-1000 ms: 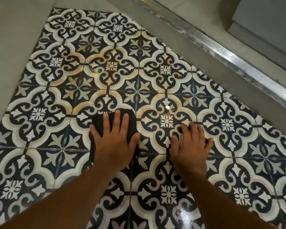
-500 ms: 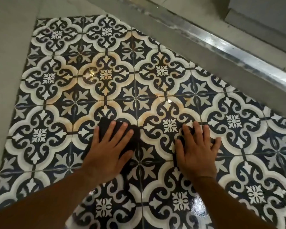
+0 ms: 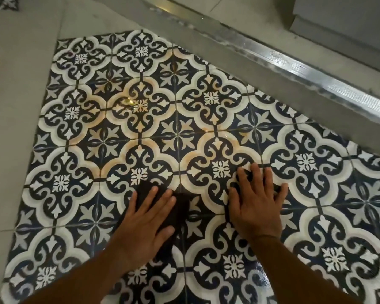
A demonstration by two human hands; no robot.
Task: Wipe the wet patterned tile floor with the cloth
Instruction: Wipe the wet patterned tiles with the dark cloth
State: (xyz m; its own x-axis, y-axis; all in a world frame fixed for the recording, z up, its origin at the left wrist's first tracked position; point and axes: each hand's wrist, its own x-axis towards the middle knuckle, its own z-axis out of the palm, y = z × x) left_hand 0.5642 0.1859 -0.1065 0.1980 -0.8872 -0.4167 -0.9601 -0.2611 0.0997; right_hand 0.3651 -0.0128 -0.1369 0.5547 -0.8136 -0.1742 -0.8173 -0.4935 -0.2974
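- The left hand (image 3: 149,218), fingers spread flat, is pressing a dark cloth (image 3: 181,206) onto the patterned tile floor (image 3: 140,106), low in the tiled area.
- The right hand (image 3: 257,202) is lying spread on the tiles just beside it.
- Judgement: even palm pressure and overlapping strokes are advisable.
- The palm is hiding most of the cloth. Whether the dark shapes under the right fingers are cloth or pattern cannot be told.

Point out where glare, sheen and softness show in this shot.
Head view: a small bright glare spot sits on the blue-and-white patterned tile floor, with a warm orange cast around it. Wet sheen shows near the bottom edge. The ribbed metal threshold strip reflects light. The black cloth under the left hand reads as a featureless dark patch. The whole frame is slightly soft.
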